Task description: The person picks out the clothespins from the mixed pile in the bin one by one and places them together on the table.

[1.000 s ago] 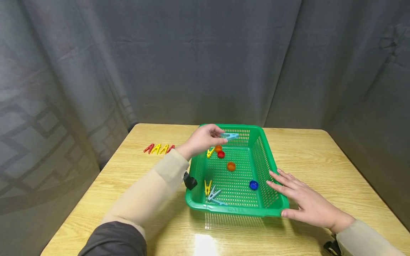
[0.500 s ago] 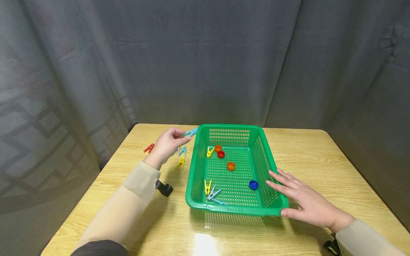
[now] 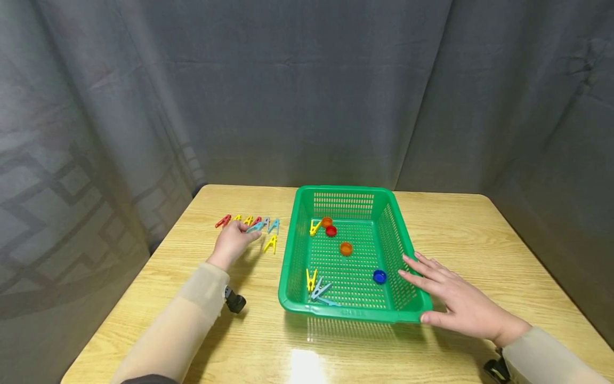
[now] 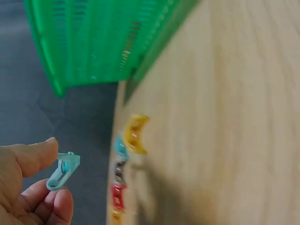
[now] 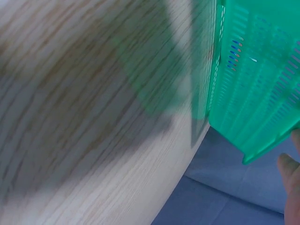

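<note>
My left hand (image 3: 232,240) is low over the table left of the green basket (image 3: 297,250) and pinches a light blue clothespin (image 3: 255,228) between thumb and fingers. In the left wrist view the same clothespin (image 4: 63,170) sits at my fingertips (image 4: 35,157). A row of red, yellow and blue clothespins (image 3: 244,221) lies just beyond that hand, and a yellow one (image 3: 271,244) lies nearer the basket. My right hand (image 3: 448,296) rests with straight fingers against the basket's right front rim.
Inside the basket lie orange caps (image 3: 346,248), a red cap (image 3: 331,231), a blue cap (image 3: 379,277) and several clothespins (image 3: 317,289). The wooden table (image 3: 479,234) is ringed by a grey curtain. Its left edge runs close to the clothespin row.
My left hand carried the light blue clothespin out of the basket, leftward and down to the row on the table. The right hand stayed on the basket rim.
</note>
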Motion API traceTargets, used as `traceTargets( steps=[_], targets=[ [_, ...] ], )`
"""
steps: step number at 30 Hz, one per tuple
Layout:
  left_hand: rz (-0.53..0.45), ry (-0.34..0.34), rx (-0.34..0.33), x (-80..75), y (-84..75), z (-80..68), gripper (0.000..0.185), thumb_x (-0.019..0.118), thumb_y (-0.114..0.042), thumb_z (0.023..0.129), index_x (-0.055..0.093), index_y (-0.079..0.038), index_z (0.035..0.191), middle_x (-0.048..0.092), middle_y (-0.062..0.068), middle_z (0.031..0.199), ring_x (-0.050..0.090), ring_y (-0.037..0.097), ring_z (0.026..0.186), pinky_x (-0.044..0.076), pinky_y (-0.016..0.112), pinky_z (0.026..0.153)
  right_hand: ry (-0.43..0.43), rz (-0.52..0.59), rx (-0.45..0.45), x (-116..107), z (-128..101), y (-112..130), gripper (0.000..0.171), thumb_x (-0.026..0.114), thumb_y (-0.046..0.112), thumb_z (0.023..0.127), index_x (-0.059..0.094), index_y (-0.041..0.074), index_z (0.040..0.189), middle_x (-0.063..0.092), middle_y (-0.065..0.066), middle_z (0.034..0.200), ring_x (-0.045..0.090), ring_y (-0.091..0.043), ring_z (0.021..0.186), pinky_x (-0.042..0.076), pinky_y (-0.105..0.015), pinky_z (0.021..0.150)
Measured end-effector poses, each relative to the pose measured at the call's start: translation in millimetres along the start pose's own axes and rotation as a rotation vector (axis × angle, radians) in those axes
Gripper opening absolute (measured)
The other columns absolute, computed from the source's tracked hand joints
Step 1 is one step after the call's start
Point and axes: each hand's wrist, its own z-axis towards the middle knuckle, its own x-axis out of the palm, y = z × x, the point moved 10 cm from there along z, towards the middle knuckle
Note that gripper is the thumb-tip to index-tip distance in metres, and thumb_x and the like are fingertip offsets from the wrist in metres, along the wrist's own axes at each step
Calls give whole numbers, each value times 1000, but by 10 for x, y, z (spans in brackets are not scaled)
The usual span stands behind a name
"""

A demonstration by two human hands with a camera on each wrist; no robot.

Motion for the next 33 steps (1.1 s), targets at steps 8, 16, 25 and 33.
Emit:
traceTargets(
  steps=[8, 16, 25, 33],
  targets=[
    [57, 59, -36, 194, 221, 73, 37, 68, -31, 90, 52, -1, 106, 54, 14, 103, 49, 27, 85, 42, 36, 70, 1, -2, -5, 0, -2, -2, 79, 75, 43, 80, 42, 16, 147, 28, -12, 155, 17, -27, 145, 1, -22, 114],
    [105, 84, -58, 299, 313, 109, 38, 71, -30, 88, 52, -2, 103, 54, 13, 97, 49, 26, 84, 42, 36, 71, -4, -3, -8, 1, -2, -1, 79, 74, 45, 80, 42, 16, 146, 29, -12, 155, 18, -27, 145, 1, -21, 114],
    [133, 103, -84, 353, 376, 121, 37, 74, -32, 86, 51, -4, 93, 53, 10, 94, 47, 25, 83, 40, 36, 71, -3, -3, 0, -5, 2, -5, 79, 74, 44, 79, 42, 17, 146, 29, -11, 155, 18, -26, 145, 1, -21, 113],
    [145, 122, -96, 373, 406, 133, 39, 74, -34, 85, 51, -4, 93, 54, 11, 95, 48, 26, 82, 40, 36, 70, -12, 0, -7, -4, -2, -5, 79, 74, 45, 80, 43, 16, 146, 29, -12, 155, 18, -26, 145, 2, -21, 114]
  ],
)
